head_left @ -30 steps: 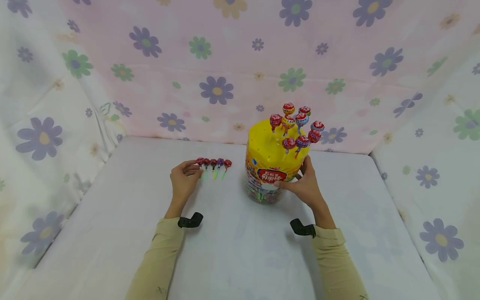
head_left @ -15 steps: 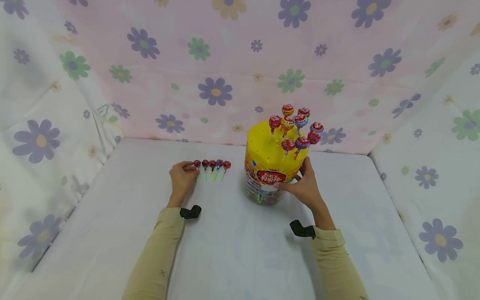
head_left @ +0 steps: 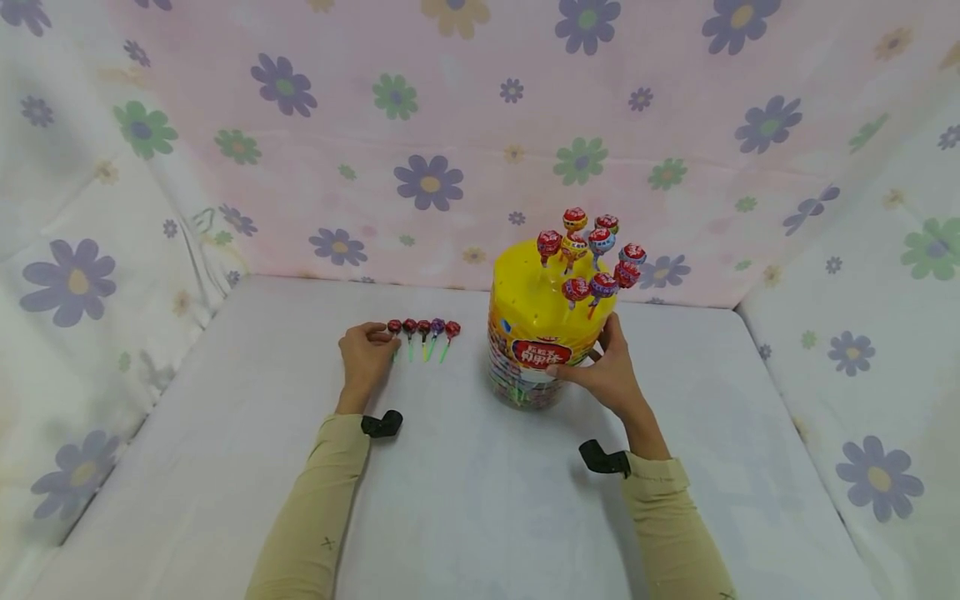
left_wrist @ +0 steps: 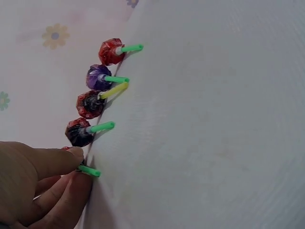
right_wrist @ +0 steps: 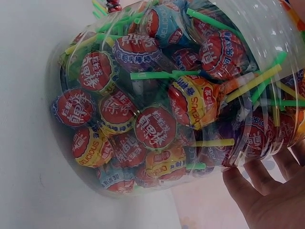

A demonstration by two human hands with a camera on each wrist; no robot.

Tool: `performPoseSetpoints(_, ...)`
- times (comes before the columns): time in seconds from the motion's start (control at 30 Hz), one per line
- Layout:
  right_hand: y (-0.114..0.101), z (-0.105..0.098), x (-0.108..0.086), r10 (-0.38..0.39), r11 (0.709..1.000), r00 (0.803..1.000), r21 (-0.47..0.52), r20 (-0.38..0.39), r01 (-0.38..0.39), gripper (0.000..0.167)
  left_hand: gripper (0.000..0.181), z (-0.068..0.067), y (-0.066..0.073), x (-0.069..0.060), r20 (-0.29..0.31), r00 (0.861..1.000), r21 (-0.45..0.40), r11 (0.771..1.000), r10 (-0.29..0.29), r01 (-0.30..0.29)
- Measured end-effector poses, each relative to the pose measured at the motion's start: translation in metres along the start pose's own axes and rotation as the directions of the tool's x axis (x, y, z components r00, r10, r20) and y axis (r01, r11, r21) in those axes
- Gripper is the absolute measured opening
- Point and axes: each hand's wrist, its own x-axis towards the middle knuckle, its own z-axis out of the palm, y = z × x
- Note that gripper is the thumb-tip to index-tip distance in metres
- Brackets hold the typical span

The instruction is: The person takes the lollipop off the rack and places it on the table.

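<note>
At the left end of a row of lollipops [head_left: 424, 327] on the table, the left hand [head_left: 365, 360] pinches the leftmost one [head_left: 394, 326]; in the left wrist view its green stick [left_wrist: 89, 171] shows past the thumb. The right hand [head_left: 609, 372] grips the lower right side of a clear jar with a yellow lid [head_left: 517, 283], thumb on the front label. Several wrapped lollipops [head_left: 602, 242] stand upright in the lid. Through the jar's wall, the right wrist view shows many more lollipops [right_wrist: 156, 128], with the right hand's fingers [right_wrist: 259, 176] against the side.
A white cloth covers the table [head_left: 480, 500]. Flowered cloth [head_left: 330, 167] hangs behind it and at both sides. Each wrist carries a black device, the left one [head_left: 382, 423] and the right one [head_left: 603, 457].
The left hand has shifted slightly left, and the leftmost lollipop has moved left with it, widening the gap to its neighbour. The right hand stays on the jar.
</note>
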Motion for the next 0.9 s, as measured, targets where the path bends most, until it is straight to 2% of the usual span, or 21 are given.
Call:
performPoseSetpoints(0.17,0.001,0.0,0.0,-0.001,1.0,1.0,-0.002,0.002,0.001,0.096,0.035,-0.007,0.004,0.0,0.0,1.0,0.016,1.0,0.002,-0.002)
performPoseSetpoints(0.3,0.002,0.0,-0.001,-0.008,1.0,1.0,0.004,0.003,0.008,0.096,0.031,-0.016,0.01,0.002,0.009,0.999,-0.005,0.999,0.049,-0.049)
performPoseSetpoints(0.47,0.001,0.0,-0.001,-0.011,1.0,1.0,0.011,0.002,0.011,0.096,0.03,-0.024,0.026,0.004,0.06,0.99,-0.073,0.99,0.124,-0.119)
performPoseSetpoints(0.67,0.001,0.0,-0.001,-0.008,1.0,1.0,0.01,-0.007,0.008,0.095,0.029,-0.023,0.067,-0.002,0.109,0.962,-0.198,0.954,0.25,-0.225)
performPoseSetpoints(0.77,0.001,0.001,-0.001,-0.01,1.0,1.0,0.016,-0.006,0.01,0.095,0.03,-0.019,0.093,-0.007,0.118,0.943,-0.275,0.923,0.312,-0.271)
performPoseSetpoints(0.9,0.003,0.001,-0.001,-0.018,0.999,1.0,0.031,0.005,0.018,0.095,0.03,-0.013,0.13,-0.014,0.094,0.911,-0.35,0.87,0.401,-0.346)
